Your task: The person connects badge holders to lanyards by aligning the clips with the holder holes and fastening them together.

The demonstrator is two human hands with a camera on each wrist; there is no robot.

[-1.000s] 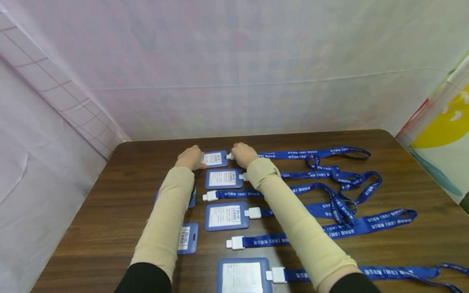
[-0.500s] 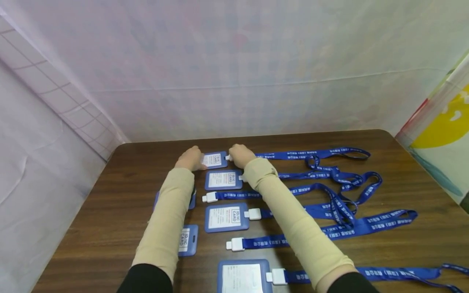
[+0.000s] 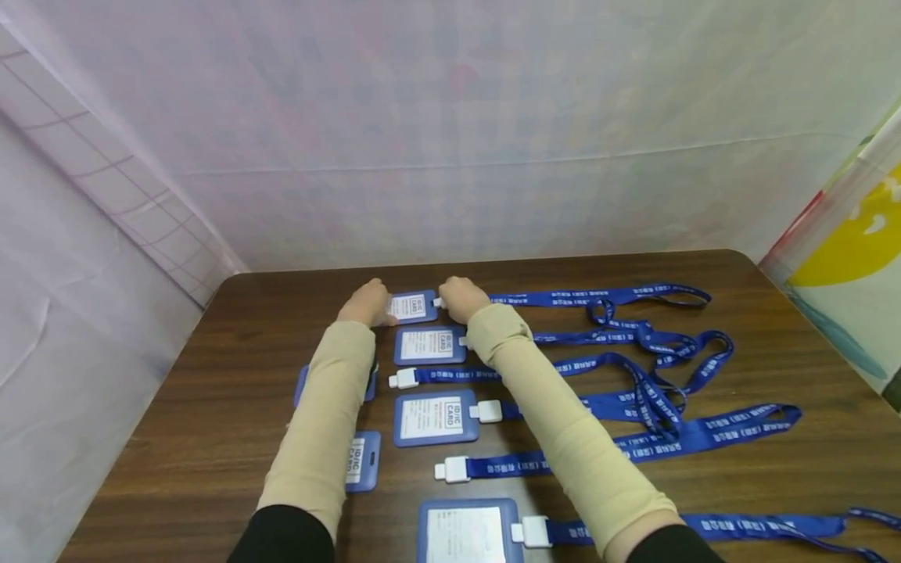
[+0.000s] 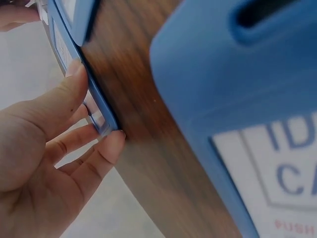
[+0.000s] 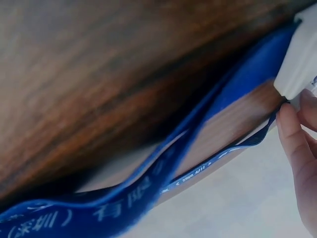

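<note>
At the table's far edge lies a blue badge holder (image 3: 417, 306) with a white ID/IC card inside. My left hand (image 3: 366, 303) pinches its left end. In the left wrist view the left thumb (image 4: 75, 82) lies on one edge, and the fingers touch the end and corner. My right hand (image 3: 463, 299) holds the white clip (image 3: 439, 303) of a blue lanyard (image 3: 563, 298), right at the holder's slot. The hand hides most of that clip. In the right wrist view, the fingertips (image 5: 290, 119) are at this lanyard's end, beyond a nearer white clip (image 5: 299, 54).
More badge holders (image 3: 431, 345) joined to lanyards lie in rows nearer me. Two loose lanyards, with white clips (image 3: 403, 378), lie between them. Partly under my left forearm are other badge holders (image 3: 362, 461). A white curtain (image 3: 450, 195) hangs behind the brown table (image 3: 232, 352).
My right hand has moved slightly left with the lanyard's clip, closer to the far badge holder. My left hand has stayed nearly still on the holder.
</note>
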